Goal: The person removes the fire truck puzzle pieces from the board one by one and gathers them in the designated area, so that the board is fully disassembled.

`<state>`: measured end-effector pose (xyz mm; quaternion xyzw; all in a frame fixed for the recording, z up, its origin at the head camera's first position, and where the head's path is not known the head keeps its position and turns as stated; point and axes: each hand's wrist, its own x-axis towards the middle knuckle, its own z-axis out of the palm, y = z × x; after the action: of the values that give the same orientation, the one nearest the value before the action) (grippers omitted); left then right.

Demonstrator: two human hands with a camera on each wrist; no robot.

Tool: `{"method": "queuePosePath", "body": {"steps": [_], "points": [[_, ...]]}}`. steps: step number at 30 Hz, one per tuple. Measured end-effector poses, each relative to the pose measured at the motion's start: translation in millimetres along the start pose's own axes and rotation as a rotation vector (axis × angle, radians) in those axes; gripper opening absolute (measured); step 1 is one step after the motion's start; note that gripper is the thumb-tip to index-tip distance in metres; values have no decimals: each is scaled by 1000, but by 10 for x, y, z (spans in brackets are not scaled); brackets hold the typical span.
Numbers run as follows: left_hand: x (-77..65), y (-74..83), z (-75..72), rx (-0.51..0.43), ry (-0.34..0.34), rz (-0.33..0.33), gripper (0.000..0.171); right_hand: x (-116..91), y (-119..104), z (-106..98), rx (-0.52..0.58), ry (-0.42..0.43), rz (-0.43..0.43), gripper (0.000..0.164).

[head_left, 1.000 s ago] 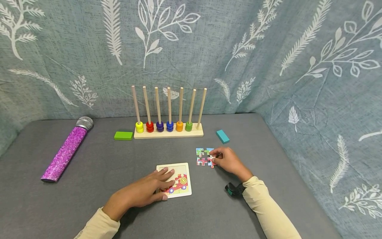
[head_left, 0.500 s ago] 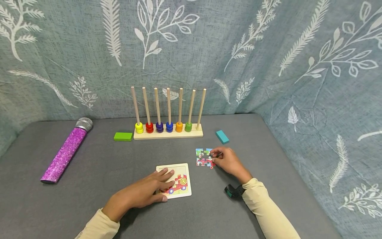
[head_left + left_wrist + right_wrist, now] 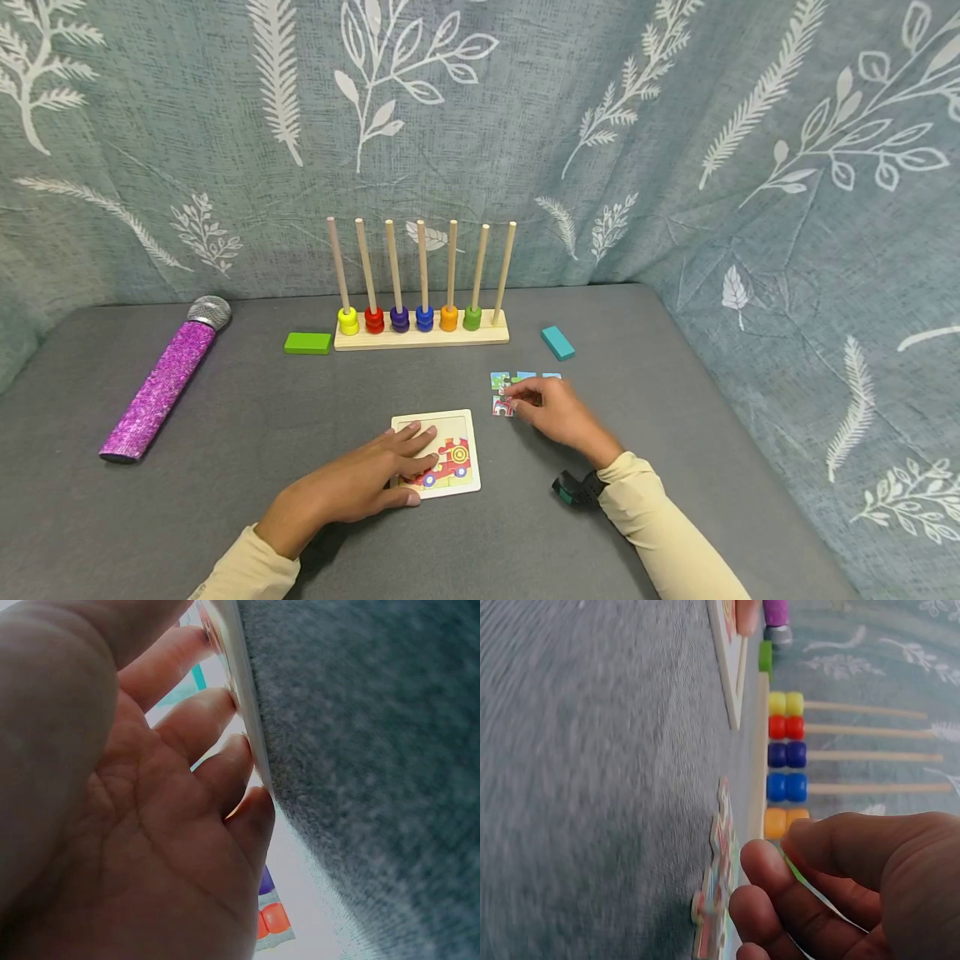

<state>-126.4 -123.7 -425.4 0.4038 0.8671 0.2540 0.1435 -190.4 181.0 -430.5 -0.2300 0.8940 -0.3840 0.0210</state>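
My left hand (image 3: 367,475) rests with spread fingers on a square wooden puzzle board (image 3: 471,442), which has a red vehicle picture partly filled in at its lower side. In the left wrist view, the fingertips (image 3: 251,802) press along the pale board edge. My right hand (image 3: 558,412) hovers over a group of loose jigsaw pieces, its thumb and fingertips right at the left ones. A red jigsaw piece (image 3: 501,407) and a green-and-blue jigsaw piece (image 3: 498,380) show beside the fingers; the hand hides others. Between the right thumb and fingers nothing shows in the right wrist view.
Behind stands a wooden peg rack (image 3: 420,337) with coloured beads on most pegs. A green block (image 3: 307,343) lies to its left, a teal block (image 3: 557,342) to its right. A glittery purple microphone (image 3: 161,387) lies far left. A patterned curtain (image 3: 450,125) borders the table.
My right hand has shifted left across the jigsaw pieces, uncovering a blue-topped piece at the right of the group. The left hand has stayed on the board.
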Motion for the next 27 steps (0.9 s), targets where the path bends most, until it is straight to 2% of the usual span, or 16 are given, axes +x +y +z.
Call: {"method": "queuePosePath", "body": {"steps": [4,11,18,27], "points": [[6,-2,1,3,1,5,49,6,-36,51,10,-4,-4,15],[18,-7,-7,-18,-26,-49,51,6,-129,113,29,-87,-66,14],[23,-6,-21,-23,-34,-55,51,5,-253,153,45,-126,-79,15],[30,-8,-10,-26,-51,-69,51,12,-373,261,129,-230,-92,20]]}}
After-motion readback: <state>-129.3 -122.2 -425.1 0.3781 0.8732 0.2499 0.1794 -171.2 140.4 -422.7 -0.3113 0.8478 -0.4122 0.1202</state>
